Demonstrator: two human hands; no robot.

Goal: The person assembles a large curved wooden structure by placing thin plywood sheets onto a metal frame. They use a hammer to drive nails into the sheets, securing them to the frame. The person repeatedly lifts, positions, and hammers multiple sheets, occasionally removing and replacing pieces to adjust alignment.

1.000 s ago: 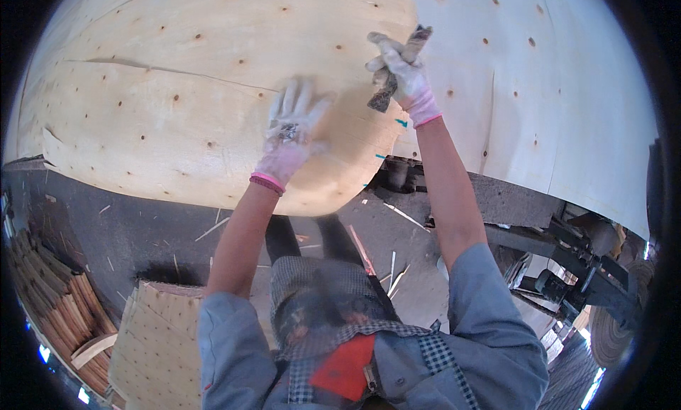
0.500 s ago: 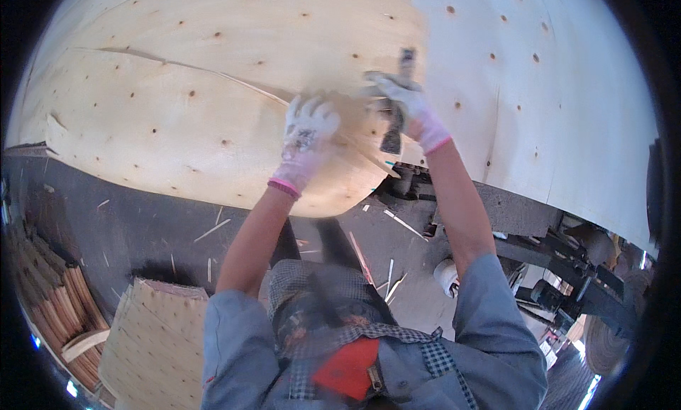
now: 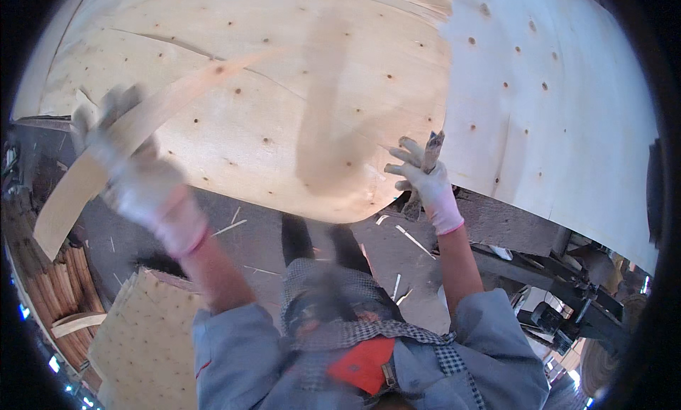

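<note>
A large pale veneer sheet (image 3: 269,91) with small dark knots lies in front of me, and a second sheet (image 3: 553,98) lies to its right. My left hand (image 3: 138,179), in a white knitted glove with a pink cuff, is blurred at the left and grips a long thin strip of veneer (image 3: 78,190) that curves up over the sheet. My right hand (image 3: 425,179), gloved the same way, sits at the sheet's near right edge and is closed on a short dark hand tool (image 3: 431,146) that points upward.
A stack of perforated veneer pieces (image 3: 142,332) lies on the floor at lower left, beside bundled wood strips (image 3: 50,289). Splinters litter the grey floor (image 3: 397,254). Dark machine frame parts (image 3: 567,296) run under the right sheet.
My left hand has swung from the middle of the sheet out to the left, pulling a long strip of veneer away. My right hand with the tool has dropped lower along the sheet's edge.
</note>
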